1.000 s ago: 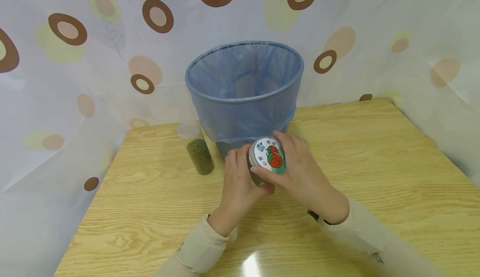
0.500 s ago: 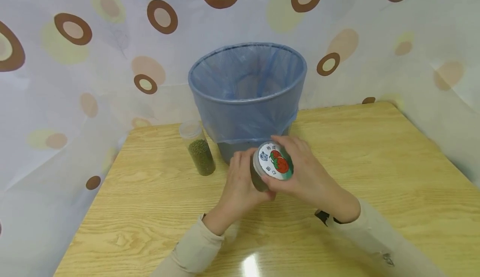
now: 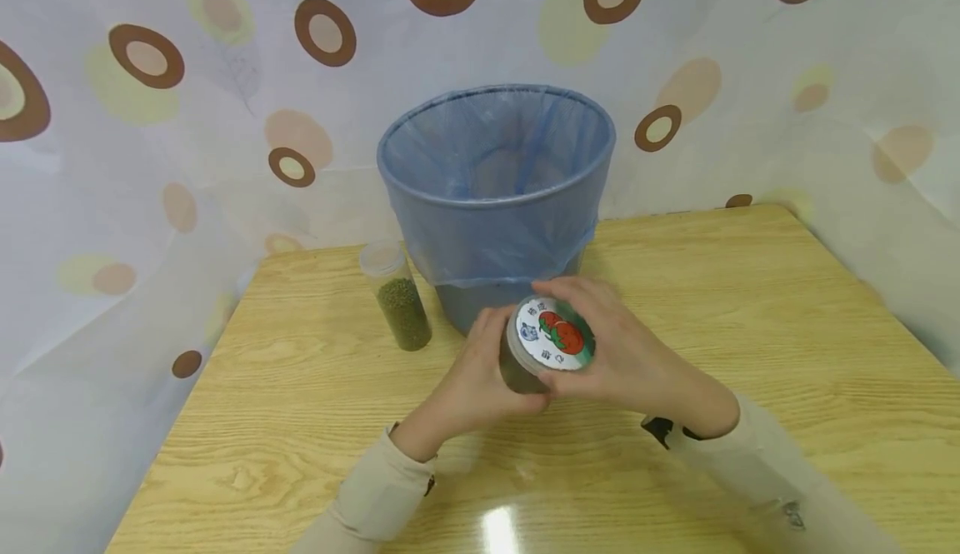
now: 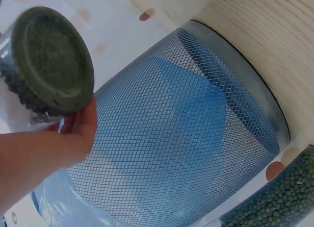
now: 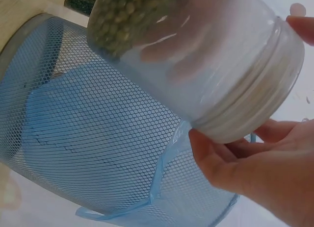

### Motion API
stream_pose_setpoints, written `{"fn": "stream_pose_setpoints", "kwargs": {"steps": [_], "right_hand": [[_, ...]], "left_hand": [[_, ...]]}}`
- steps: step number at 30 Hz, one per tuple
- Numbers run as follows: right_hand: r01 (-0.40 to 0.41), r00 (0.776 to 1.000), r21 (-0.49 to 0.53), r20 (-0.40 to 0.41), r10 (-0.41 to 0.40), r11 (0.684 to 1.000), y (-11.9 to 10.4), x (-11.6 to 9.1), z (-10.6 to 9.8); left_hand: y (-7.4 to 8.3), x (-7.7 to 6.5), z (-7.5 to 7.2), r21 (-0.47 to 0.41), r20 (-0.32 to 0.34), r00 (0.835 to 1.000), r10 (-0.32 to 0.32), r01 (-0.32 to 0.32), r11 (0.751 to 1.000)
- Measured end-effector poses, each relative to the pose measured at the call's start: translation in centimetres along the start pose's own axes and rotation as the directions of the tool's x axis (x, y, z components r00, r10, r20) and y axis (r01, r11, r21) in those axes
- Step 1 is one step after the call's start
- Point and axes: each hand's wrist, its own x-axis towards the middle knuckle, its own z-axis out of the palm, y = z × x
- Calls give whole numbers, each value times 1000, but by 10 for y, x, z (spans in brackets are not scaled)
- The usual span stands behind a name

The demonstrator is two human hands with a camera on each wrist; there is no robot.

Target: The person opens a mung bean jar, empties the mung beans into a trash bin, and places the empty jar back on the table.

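Note:
A clear plastic jar [image 3: 517, 371] of green beans is held tilted between both hands, in front of the bin. My left hand [image 3: 474, 381] grips its body from the left. My right hand [image 3: 633, 352] holds the lid [image 3: 553, 334], which carries a tomato picture, with thumb and fingers at its edge. In the right wrist view the beans [image 5: 125, 23] lie toward the jar's bottom, and the lid end is between the right thumb and fingers. The left wrist view shows the jar's round base [image 4: 51, 60], raised off the table.
Behind the hands stands a mesh bin [image 3: 495, 242] lined with a blue bag. A second, taller jar [image 3: 405, 316] of green beans is upright to its left. The wood-grain table [image 3: 750, 354] meets a patterned backdrop [image 3: 225, 96].
Both hands have drawn the jar slightly toward me and to the right, away from the bin. The lid's picture has turned a little counterclockwise. The second jar stays put.

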Motion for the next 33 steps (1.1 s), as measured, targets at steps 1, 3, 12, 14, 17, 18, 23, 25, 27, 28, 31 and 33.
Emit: {"fn": "stream_pose_setpoints", "kwargs": {"steps": [1, 3, 12, 14, 17, 18, 23, 25, 27, 28, 31, 33], "right_hand": [[15, 1000, 10, 13, -15, 1000, 1, 0, -1], [36, 998, 35, 47, -38, 999, 2, -1, -3], [167, 967, 160, 164, -193, 973, 3, -6, -13], [204, 955, 178, 182, -236, 963, 2, -6, -15], [224, 938, 217, 216, -271, 950, 1, -8, -19], [244, 930, 231, 220, -295, 942, 1, -7, -20], [327, 878, 343, 235, -417, 881, -1, -6, -21], [344, 854, 394, 245, -458, 852, -3, -5, -22], [354, 829, 450, 256, -498, 820, -5, -4, -21], [356, 817, 471, 262, -513, 807, -6, -4, -21], [358, 790, 517, 276, -548, 777, -8, -4, -21], [355, 782, 532, 282, -556, 769, -9, -4, -21]], "left_hand": [[-1, 0, -1, -27, 25, 1000, -3, 4, 1000], [-2, -1, -3, -82, 83, 997, -2, 9, 997], [-1, -4, -12, -234, 307, 943, 126, -53, 971], [-1, -3, -13, -257, 331, 931, 156, -70, 964], [-2, -1, -14, -309, 372, 903, 215, -98, 946], [-3, 0, -14, -331, 388, 891, 236, -105, 938], [-4, 4, -13, -471, 468, 807, 361, -119, 874], [-3, 5, -13, -508, 505, 764, 402, -113, 854], [-3, 5, -13, -533, 550, 717, 428, -94, 841], [-2, 5, -14, -539, 572, 698, 431, -76, 839], [-2, 4, -14, -561, 621, 645, 446, -33, 827], [-2, 4, -14, -578, 636, 620, 459, -11, 816]]}}
